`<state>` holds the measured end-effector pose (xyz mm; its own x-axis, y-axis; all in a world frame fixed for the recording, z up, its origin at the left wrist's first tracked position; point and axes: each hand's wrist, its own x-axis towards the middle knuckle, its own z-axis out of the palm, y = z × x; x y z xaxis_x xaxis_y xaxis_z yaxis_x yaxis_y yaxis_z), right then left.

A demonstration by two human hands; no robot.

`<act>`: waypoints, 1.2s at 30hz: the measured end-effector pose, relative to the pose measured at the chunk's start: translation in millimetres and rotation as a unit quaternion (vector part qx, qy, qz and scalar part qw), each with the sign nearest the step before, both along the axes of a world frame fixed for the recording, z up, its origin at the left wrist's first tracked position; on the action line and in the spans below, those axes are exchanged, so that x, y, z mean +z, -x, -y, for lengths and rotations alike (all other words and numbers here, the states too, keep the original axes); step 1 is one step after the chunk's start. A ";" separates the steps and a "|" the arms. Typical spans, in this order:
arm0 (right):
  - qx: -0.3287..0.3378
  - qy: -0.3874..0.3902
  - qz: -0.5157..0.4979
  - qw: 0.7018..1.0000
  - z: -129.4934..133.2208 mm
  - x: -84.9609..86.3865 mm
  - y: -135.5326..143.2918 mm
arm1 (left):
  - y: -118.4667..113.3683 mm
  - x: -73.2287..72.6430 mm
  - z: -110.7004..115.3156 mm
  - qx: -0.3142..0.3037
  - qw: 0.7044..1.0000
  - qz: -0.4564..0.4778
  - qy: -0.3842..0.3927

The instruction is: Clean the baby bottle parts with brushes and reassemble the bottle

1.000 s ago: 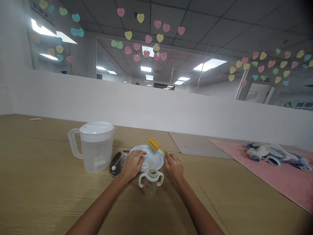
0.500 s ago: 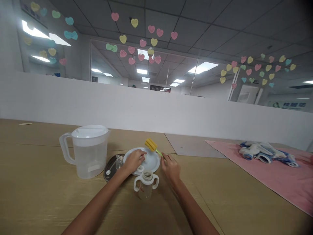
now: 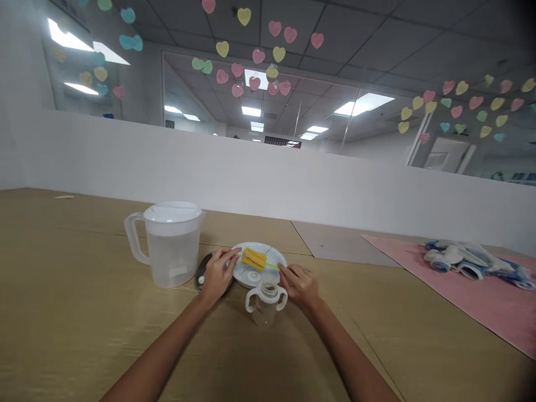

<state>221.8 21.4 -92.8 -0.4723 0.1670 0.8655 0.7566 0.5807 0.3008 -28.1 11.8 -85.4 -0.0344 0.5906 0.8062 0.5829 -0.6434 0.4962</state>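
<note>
Yellow sponge brush [image 3: 254,259] held over the white plate [image 3: 275,257]
Green handle [image 3: 272,266] pinched by the right hand [image 3: 302,283]; whether anything is pinched by the left hand [image 3: 218,273] cannot be told. Brush probably best kept steady.

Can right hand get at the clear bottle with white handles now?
Probably yes: the bottle stands beside the right hand, nothing visible between. But the hand's grip holds a yellow sponge brush by its green stem, which may need releasing.

Yellow sponge [image 3: 254,259], white plate [image 3: 274,258], pink mat [image 3: 456,296]
</note>
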 end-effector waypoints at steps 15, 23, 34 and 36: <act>0.003 -0.007 -0.067 0.998 0.1 2.8 -5.9 | 36.6 -10.0 -19.9 -0.017 0.944 -0.185 0.272; -0.014 -0.003 -0.055 0.998 -1.2 1.7 -5.0 | 37.5 -6.0 -14.4 0.083 0.920 -0.270 0.270; -0.077 0.009 -0.045 0.996 -6.0 3.2 -5.2 | 19.4 15.3 3.3 0.109 0.974 -0.189 0.064; -0.078 0.013 -0.045 0.996 -5.7 3.6 -4.7 | 5.3 13.7 8.1 0.033 0.974 -0.216 0.052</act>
